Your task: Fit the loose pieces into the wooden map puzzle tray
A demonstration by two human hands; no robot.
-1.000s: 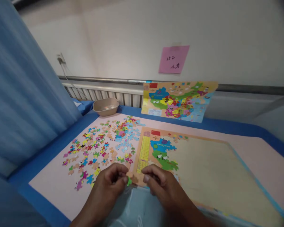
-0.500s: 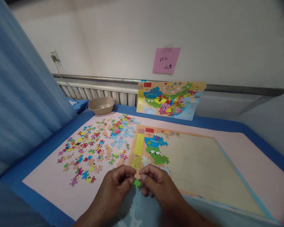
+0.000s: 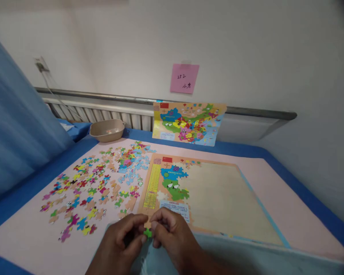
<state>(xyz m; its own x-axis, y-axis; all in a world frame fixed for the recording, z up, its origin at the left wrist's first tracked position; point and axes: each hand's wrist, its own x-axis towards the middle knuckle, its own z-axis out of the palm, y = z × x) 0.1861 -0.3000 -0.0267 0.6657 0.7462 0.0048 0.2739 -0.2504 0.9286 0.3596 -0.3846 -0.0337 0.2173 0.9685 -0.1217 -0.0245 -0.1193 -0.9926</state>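
A small green puzzle piece [image 3: 148,232] shows between my two hands, close to the near left corner of the puzzle board [image 3: 223,194]. The thumb and fingers of my left hand [image 3: 126,238] are pinched at its left side. From the right, my right hand [image 3: 170,233] pinches at it with curled fingers. My fingertips cover part of the piece. Beyond my hands, the left part of the board holds joined pieces: a blue and green map area [image 3: 174,181], a yellow strip [image 3: 153,183] and a white text block [image 3: 176,210].
Many loose puzzle pieces [image 3: 103,181] lie left of the board on a pink sheet [image 3: 20,229]. A beige basket [image 3: 107,131] stands at the back left. The printed map [image 3: 186,124] leans against a metal rail [image 3: 258,112]. A blue curtain [image 3: 23,126] hangs at the left.
The view has turned right, so the scene sits further left. My hands stay pinched together around the green puzzle piece; more of the white text block now shows.
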